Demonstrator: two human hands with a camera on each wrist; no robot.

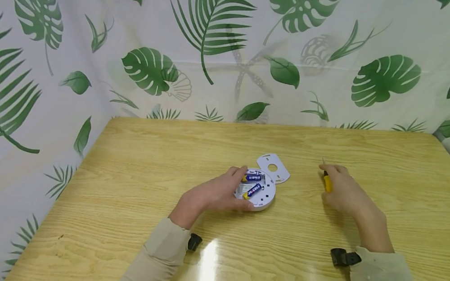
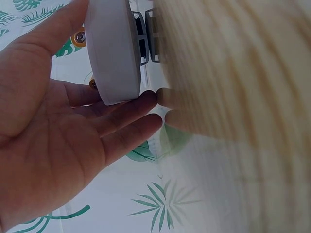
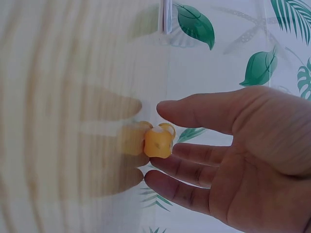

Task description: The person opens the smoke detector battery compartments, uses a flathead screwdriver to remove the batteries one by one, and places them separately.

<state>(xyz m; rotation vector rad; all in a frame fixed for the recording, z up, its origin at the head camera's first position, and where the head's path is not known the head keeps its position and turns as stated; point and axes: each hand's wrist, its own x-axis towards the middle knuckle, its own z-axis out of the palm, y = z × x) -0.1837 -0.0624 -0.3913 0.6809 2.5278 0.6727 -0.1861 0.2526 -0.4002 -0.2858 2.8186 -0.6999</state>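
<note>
My left hand [image 1: 218, 190] grips a round white smoke detector [image 1: 267, 198] by its rim, thumb at the near side and fingers round the far side. Two blue-and-yellow batteries, an upper battery [image 1: 252, 177] and a lower battery [image 1: 252, 191], lie in its upturned back. In the left wrist view the detector's smooth side wall [image 2: 114, 58] shows close to the tabletop. My right hand [image 1: 344, 192] hovers around a screwdriver [image 1: 328, 184] with a yellow-and-black handle. From the right wrist, the handle end [image 3: 158, 143] lies on the table, thumb apart from it, fingers loosely bent beside it.
A flat white mounting plate [image 1: 281, 169] with a central hole lies just behind the detector, against or under its edge. The wooden table [image 1: 146, 160] meets a leaf-printed curtain [image 1: 229, 100] at the back and left. Dark straps sit on both wrists.
</note>
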